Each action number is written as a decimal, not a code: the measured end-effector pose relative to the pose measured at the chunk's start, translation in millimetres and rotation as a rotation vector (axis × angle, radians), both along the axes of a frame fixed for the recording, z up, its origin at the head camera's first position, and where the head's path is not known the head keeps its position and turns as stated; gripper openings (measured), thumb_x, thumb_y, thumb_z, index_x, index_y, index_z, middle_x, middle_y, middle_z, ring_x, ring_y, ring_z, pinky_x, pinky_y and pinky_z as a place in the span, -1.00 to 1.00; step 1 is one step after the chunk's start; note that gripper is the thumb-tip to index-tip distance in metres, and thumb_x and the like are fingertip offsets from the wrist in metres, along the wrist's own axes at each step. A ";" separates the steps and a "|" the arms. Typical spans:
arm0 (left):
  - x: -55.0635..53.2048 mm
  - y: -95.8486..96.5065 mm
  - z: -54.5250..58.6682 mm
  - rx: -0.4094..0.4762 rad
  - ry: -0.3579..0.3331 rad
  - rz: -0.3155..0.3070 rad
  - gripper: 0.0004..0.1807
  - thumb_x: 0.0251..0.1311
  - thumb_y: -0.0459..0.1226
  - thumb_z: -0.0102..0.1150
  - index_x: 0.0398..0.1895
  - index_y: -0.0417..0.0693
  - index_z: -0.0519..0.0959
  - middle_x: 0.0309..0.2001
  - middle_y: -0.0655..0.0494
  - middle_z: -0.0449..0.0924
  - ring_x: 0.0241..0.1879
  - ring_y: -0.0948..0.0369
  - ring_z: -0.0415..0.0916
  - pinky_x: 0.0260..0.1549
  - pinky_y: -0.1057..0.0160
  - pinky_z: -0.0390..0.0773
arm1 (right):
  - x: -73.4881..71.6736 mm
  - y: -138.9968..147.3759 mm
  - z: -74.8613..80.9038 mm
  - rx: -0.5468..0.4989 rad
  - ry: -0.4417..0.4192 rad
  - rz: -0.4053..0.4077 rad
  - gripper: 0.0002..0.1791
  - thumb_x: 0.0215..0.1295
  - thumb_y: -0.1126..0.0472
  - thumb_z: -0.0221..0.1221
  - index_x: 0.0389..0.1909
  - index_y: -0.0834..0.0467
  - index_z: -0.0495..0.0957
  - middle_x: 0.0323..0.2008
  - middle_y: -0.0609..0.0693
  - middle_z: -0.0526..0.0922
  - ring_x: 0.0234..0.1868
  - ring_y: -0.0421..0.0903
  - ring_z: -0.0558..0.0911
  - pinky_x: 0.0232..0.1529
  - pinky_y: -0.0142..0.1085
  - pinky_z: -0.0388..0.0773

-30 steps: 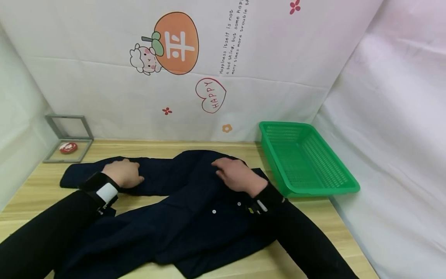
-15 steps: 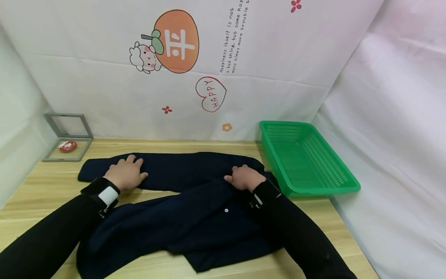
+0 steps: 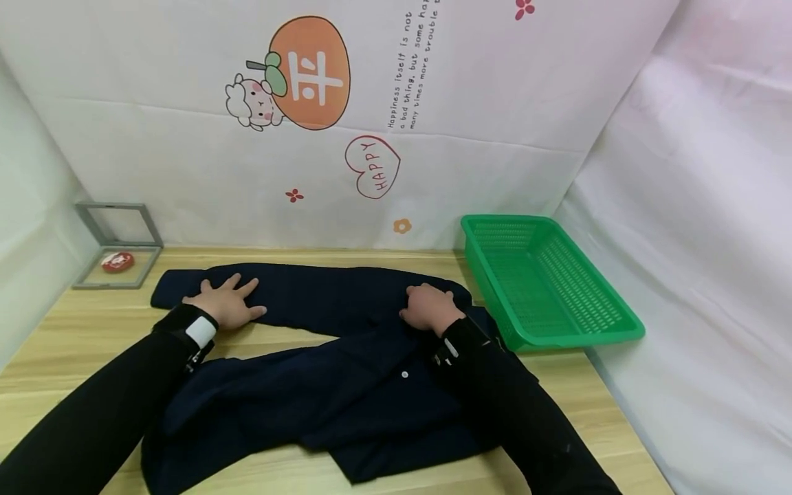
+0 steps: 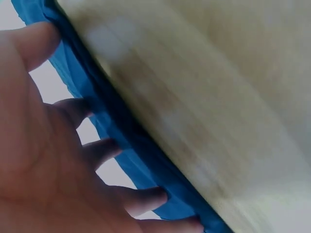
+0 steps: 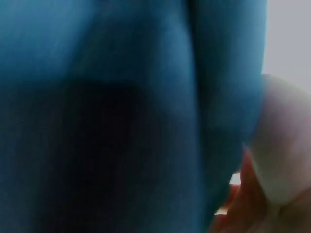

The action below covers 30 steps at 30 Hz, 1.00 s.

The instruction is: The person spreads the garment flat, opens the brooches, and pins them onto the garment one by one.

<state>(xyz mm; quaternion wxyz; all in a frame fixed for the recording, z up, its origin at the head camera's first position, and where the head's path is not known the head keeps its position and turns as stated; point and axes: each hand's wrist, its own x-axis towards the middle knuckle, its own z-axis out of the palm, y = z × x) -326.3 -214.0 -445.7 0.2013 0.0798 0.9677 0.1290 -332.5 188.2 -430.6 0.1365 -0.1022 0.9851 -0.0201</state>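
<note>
Dark navy garment (image 3: 266, 399) lies across the middle of the wooden table (image 3: 56, 371), laid out in folds; a long sleeve (image 3: 328, 295) runs along its far side, roughly level, its end toward the left; a wider, wrinkled length reaches to the near left, bare wood showing between the two; one white button (image 3: 405, 375) on the body, just below the right hand (image 3: 431, 308).

Left hand (image 3: 223, 302): on the sleeve near its end, fingers spread apart, thumb toward the right; left wrist view has the fingertips on the cloth, which looks brighter blue there, close to its edge.

Right hand: at the other end of the sleeve, fingers bent onto the cloth; right wrist view is blurred and mostly filled with fabric; cannot tell whether it pinches the cloth or only presses it.

Both arms in black sleeves; white-faced band (image 3: 201, 332) on the left wrist.

Green basket (image 3: 489, 285) just beside the garment on the right; gray-framed case (image 3: 150, 267) at the far left corner, lid raised, a red and white piece (image 3: 117, 262) within; behind, a white backdrop (image 3: 495, 185) printed with an orange fruit (image 3: 309, 72) and a heart outline (image 3: 373, 167) reading HAPPY.
</note>
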 end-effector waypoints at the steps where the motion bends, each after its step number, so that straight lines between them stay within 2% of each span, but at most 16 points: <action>1: -2.0 -1.2 -0.1 -0.001 -0.006 0.003 -0.05 0.39 0.30 -0.13 0.61 -0.05 -0.09 0.54 -0.33 -0.33 0.30 -0.63 -0.53 0.00 -0.68 -0.26 | -2.0 -0.5 -1.1 -0.023 -0.006 0.001 -0.35 0.47 -0.09 0.13 0.43 0.18 0.34 0.30 0.22 0.43 0.32 0.21 0.37 0.27 0.18 0.24; 3: -5.2 -3.4 1.2 0.000 -0.011 0.007 -0.04 0.38 0.31 -0.14 0.61 -0.04 -0.10 0.54 -0.32 -0.34 0.30 -0.63 -0.54 0.01 -0.68 -0.27 | -5.9 -2.4 -2.4 -0.047 -0.030 -0.001 -0.32 0.51 -0.12 0.06 0.47 0.19 0.28 0.36 0.21 0.38 0.39 0.22 0.29 0.31 0.11 0.24; 5: -9.0 -5.2 2.2 0.006 -0.014 0.011 -0.04 0.38 0.31 -0.13 0.61 -0.04 -0.10 0.54 -0.32 -0.35 0.30 -0.62 -0.55 0.02 -0.68 -0.29 | -10.0 -4.6 -3.4 -0.051 -0.077 -0.021 -0.23 0.49 -0.20 0.04 0.52 0.16 0.18 0.44 0.24 0.24 0.45 0.26 0.16 0.35 0.09 0.19; 7: -12.6 -6.7 3.4 0.016 -0.016 0.021 -0.03 0.37 0.31 -0.12 0.61 -0.04 -0.10 0.54 -0.31 -0.36 0.31 -0.61 -0.57 0.03 -0.67 -0.30 | -14.9 -6.9 -4.3 -0.031 -0.136 -0.043 -0.14 0.44 -0.28 0.03 0.57 0.09 0.07 0.51 0.25 0.06 0.49 0.30 0.01 0.38 0.12 0.10; 10: -18.2 -8.9 3.6 0.032 -0.017 0.034 -0.03 0.37 0.31 -0.12 0.61 -0.04 -0.12 0.55 -0.31 -0.38 0.31 -0.60 -0.59 0.04 -0.66 -0.32 | -24.0 -8.0 -6.0 -0.021 -0.203 -0.080 -0.07 0.39 -0.36 0.02 0.61 -0.04 -0.07 0.55 0.29 -0.15 0.49 0.37 -0.11 0.39 0.19 0.00; 13: -24.3 -12.8 0.4 0.042 -0.009 0.041 -0.01 0.36 0.33 -0.13 0.61 -0.05 -0.13 0.55 -0.30 -0.38 0.32 -0.58 -0.61 0.07 -0.64 -0.35 | -33.1 -7.0 -7.5 -0.041 -0.240 -0.108 -0.04 0.36 -0.38 0.05 0.61 -0.14 -0.13 0.57 0.23 -0.28 0.50 0.39 -0.20 0.37 0.29 -0.08; 17: -29.7 -19.0 -6.3 0.050 0.018 0.047 0.05 0.33 0.35 -0.12 0.60 -0.12 -0.14 0.53 -0.36 -0.39 0.33 -0.57 -0.60 0.10 -0.62 -0.36 | -43.5 -3.6 -8.7 -0.084 -0.266 -0.123 0.01 0.27 -0.40 0.14 0.61 -0.23 -0.14 0.58 0.12 -0.36 0.50 0.38 -0.29 0.32 0.39 -0.14; 23: -31.8 -22.1 -10.0 0.032 0.056 0.075 0.12 0.23 0.42 -0.08 0.59 -0.13 -0.09 0.49 -0.47 -0.37 0.31 -0.61 -0.58 0.08 -0.64 -0.37 | -61.7 6.3 -17.1 -0.087 -0.255 -0.089 0.12 0.11 -0.48 0.21 0.59 -0.34 -0.17 0.59 0.04 -0.41 0.51 0.33 -0.36 0.30 0.41 -0.11; 30: -36.3 -21.4 -14.1 0.033 0.056 0.075 0.14 0.20 0.48 -0.18 0.60 -0.10 -0.10 0.50 -0.45 -0.37 0.30 -0.61 -0.62 0.03 -0.67 -0.42 | -82.8 17.9 -22.1 -0.079 -0.223 -0.045 0.15 0.11 -0.47 0.23 0.60 -0.29 -0.19 0.59 0.03 -0.36 0.52 0.30 -0.33 0.34 0.36 -0.14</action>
